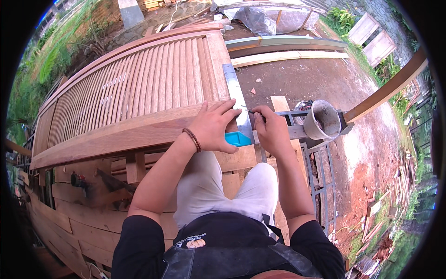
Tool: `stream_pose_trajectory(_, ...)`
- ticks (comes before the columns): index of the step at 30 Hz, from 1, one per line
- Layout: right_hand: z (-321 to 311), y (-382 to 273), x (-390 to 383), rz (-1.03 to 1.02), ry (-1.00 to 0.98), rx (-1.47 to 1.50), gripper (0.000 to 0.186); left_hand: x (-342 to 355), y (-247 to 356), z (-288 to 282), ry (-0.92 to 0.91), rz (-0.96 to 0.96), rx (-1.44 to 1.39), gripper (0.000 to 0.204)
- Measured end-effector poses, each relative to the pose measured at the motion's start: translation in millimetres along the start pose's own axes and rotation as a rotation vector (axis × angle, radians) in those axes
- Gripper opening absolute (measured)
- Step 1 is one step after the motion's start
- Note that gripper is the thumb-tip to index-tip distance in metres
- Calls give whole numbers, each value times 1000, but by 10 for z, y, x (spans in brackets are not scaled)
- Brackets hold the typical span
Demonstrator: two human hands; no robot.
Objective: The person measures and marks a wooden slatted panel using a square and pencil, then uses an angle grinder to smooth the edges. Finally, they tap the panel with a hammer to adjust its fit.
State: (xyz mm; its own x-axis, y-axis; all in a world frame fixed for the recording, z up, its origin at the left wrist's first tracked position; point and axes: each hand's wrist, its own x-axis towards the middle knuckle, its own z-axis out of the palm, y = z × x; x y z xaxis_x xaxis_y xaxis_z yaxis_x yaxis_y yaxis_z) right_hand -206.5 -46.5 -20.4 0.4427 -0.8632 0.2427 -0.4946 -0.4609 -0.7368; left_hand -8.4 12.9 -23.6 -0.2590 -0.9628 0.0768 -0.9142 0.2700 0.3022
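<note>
A louvred wooden panel (116, 83) lies across supports in front of me. A try square with a steel blade (228, 81) and a teal handle (238, 138) lies along the right end of the panel. My left hand (213, 125) grips the square against the panel's near rail (139, 125), fingers over the top and thumb low by the handle. My right hand (270, 130), just right of the blade, holds a thin dark marker or pencil (251, 111) with its tip at the steel.
A grimy white bucket (320, 120) sits on a metal frame at my right, beside a curved timber (385, 93). Long boards (288, 58) and a plastic-covered pile (262, 21) lie beyond on the dirt. Planks (83, 209) are below at left.
</note>
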Motion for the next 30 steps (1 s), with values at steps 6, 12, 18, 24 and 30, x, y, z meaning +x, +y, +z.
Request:
stream_pose_trajectory(6,28,57,-17,-8,44,14,18,0,8,35,10,7,-9,97)
stream_pose_trajectory(12,28,7,-63,3,-5,20,17,-21,10,39,13,8,-9,96)
stream_pose_trajectory(18,62,108,-34,22,46,0,18,-11,7,48,4,2,-6,96)
stream_pose_trajectory(24,52,80,-39,4,32,-20,18,-18,2,92,9,3,2,97)
stream_pose_trajectory(30,-98,27,-129,-43,-76,-127,16,-27,1,133,18,5,-14,96)
